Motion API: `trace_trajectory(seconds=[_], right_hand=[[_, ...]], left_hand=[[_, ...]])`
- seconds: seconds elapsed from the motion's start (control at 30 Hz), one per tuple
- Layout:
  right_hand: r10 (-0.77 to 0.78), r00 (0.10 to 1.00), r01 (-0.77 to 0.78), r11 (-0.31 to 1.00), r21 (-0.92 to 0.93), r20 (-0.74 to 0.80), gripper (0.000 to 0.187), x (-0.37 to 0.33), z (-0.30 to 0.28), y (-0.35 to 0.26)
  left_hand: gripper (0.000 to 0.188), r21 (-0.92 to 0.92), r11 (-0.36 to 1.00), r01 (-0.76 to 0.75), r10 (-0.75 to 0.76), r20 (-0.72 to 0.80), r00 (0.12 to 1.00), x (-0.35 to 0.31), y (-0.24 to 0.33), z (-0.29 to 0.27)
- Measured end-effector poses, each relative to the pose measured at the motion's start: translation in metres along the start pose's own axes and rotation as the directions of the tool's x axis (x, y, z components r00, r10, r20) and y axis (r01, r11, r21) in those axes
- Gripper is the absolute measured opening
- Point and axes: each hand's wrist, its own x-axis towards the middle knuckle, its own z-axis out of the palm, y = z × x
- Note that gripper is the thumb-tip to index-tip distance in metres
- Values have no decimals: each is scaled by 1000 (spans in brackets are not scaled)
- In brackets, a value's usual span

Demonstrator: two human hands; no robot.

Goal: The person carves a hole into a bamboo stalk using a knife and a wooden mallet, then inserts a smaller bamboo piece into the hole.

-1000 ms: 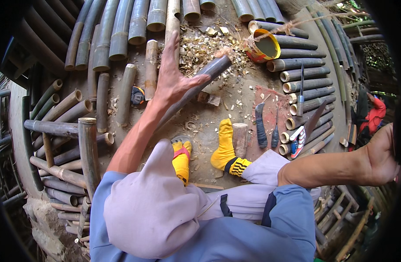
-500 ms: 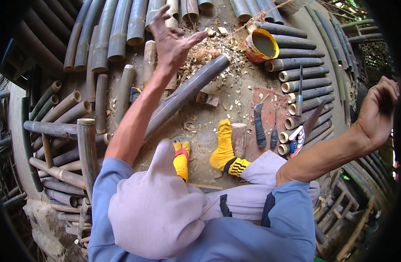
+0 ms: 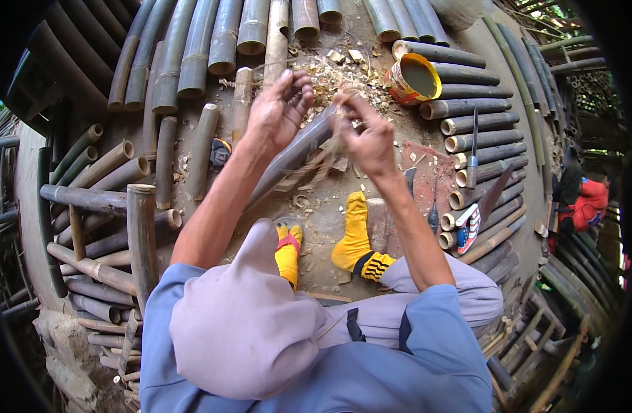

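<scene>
My yellow socks (image 3: 354, 237) sit nearest on the dirt floor (image 3: 323, 220). Half a second ago my right hand (image 3: 367, 134) was flung wide; now it has come in beside my left hand (image 3: 278, 113), so both work the bamboo pole (image 3: 295, 155). Its long axis runs from my knees up-right toward the shavings (image 3: 329, 76). Fingers curl, pinching thin fibres.

A round tin can (image 3: 413, 77) lies tipped at the far right, among the bamboo tubes, its printed label orange-red and its open inside yellow. Nearer, at the right, a flat packet (image 3: 470, 228) with red, white and blue stripes rests against the bamboo ends
</scene>
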Motion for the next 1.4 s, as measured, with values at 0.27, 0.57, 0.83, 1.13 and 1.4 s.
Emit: trace_trajectory(seconds=[0.27, 0.57, 0.83, 1.13, 1.4], right_hand=[[141, 978, -152, 986, 62, 156, 13, -28, 9, -1], [326, 120, -251, 924, -289, 938, 14, 7, -92, -70], [707, 306, 559, 408, -722, 637, 18, 133, -119, -55], [-75, 949, 309, 420, -853, 307, 23, 260, -136, -37], [252, 918, -46, 833, -551, 305, 31, 47, -26, 71]], left_hand=[[33, 121, 956, 266, -245, -161, 956, -73, -17, -25], [35, 513, 608, 606, -715, 22, 699, -176, 65, -107], [36, 663, 650, 372, -282, -244, 928, -170, 90, -115], [65, 810, -583, -63, 251, 253, 934, -123, 18, -149], [69, 905, -404, 133, -20, -155, 988, -97, -12, -191]])
